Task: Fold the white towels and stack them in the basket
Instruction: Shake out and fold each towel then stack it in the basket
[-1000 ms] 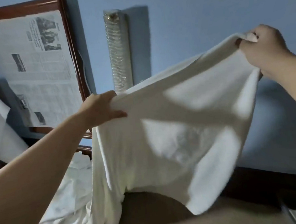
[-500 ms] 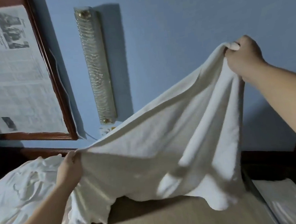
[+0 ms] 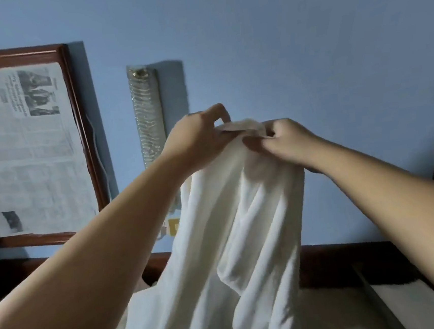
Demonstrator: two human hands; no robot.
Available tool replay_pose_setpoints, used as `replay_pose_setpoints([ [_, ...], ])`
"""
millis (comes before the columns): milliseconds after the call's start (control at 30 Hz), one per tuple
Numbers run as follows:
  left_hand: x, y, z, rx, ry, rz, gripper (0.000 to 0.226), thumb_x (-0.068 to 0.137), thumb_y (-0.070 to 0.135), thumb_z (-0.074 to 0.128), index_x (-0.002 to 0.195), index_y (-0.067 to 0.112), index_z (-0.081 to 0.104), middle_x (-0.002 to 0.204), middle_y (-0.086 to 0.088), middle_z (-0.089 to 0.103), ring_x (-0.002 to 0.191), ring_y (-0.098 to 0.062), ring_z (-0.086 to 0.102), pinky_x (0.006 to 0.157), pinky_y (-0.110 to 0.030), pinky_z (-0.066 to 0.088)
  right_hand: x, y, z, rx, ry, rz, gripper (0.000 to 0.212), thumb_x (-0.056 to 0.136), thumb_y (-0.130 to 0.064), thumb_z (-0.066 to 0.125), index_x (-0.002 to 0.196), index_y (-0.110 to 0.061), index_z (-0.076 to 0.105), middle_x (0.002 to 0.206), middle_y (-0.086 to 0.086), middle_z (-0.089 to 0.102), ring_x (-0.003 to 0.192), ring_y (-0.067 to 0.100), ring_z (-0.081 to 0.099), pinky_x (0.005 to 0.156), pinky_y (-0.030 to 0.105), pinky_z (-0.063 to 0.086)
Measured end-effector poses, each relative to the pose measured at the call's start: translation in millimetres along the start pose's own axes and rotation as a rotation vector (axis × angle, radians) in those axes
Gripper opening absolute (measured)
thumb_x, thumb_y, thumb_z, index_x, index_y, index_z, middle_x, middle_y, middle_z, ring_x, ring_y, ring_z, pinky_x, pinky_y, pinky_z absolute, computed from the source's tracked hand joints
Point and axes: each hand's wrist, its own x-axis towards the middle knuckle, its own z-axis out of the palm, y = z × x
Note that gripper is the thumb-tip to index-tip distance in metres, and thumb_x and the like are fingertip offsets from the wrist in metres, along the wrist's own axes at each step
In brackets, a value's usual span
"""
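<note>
A white towel [image 3: 238, 231] hangs doubled over in front of me, its folds falling down to the tan surface [image 3: 328, 312] below. My left hand [image 3: 197, 139] and my right hand [image 3: 285, 139] meet at the towel's top, each pinching a corner, the two corners held together at chest height. The basket is not in view.
A blue wall fills the background. A wood-framed panel covered with newspaper [image 3: 23, 148] hangs at the left. A long glass wall lamp [image 3: 147, 115] is mounted behind my left hand. A dark wooden ledge [image 3: 334, 261] runs along the wall's base.
My hands were far apart holding the towel spread wide. They have come together at the centre, bringing the two corners to meet, so the towel now hangs folded in half.
</note>
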Motion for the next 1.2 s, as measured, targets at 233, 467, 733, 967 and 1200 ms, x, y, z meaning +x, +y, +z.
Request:
replay_pose_setpoints([
  [233,-75,-39,38,-0.170,-0.178,-0.278,0.051,0.083,0.065,0.077,0.071,0.016,0.069,0.059,-0.001,0.063,0.053,-0.014,0.056,0.047,-0.024,0.040,-23,-23,-37,-0.130,0.050,-0.068,0.053,0.094,-0.037,0.071,0.063,-0.024,0.030,0.057,-0.013,0.025,0.054,0.009,0.026,0.059,0.035,0.017],
  [467,-179,-63,114,-0.499,-0.345,-0.549,0.054,0.084,0.079,0.059,0.074,0.026,0.059,0.069,0.009,0.060,0.064,-0.010,0.056,0.070,-0.035,0.044,-39,-39,-60,0.111,0.154,-0.087,0.034,0.088,-0.031,0.070,0.069,-0.016,0.046,0.069,0.003,0.037,0.064,0.016,0.039,0.066,0.035,0.026],
  [733,-144,4,58,-0.382,-0.216,-0.358,0.011,0.102,0.032,0.064,0.092,0.035,0.061,0.066,0.017,0.062,0.055,-0.003,0.054,0.053,-0.021,0.044,-63,13,-126,-0.641,-0.005,0.271,0.031,0.077,-0.037,0.071,0.070,-0.015,0.050,0.061,0.003,0.040,0.056,0.022,0.036,0.053,0.034,0.026],
  [967,-33,127,-26,-0.204,-0.131,0.116,0.005,0.096,0.028,0.073,0.099,0.032,0.071,0.082,0.017,0.062,0.072,0.002,0.056,0.063,-0.014,0.041,-92,-27,-100,-0.431,-0.402,0.008,0.073,0.066,-0.064,0.090,0.129,-0.052,0.054,0.104,-0.021,0.067,0.098,0.004,0.066,0.088,0.032,0.055],
  [1200,-42,106,-59,-0.125,-0.300,-0.218,0.037,0.077,0.057,0.085,0.074,0.022,0.071,0.058,0.015,0.062,0.053,-0.003,0.057,0.050,-0.021,0.044,-97,-27,-132,-0.156,-0.091,-0.118,0.042,0.093,-0.050,0.071,0.070,-0.017,0.060,0.063,0.001,0.051,0.060,0.013,0.044,0.062,0.034,0.031],
])
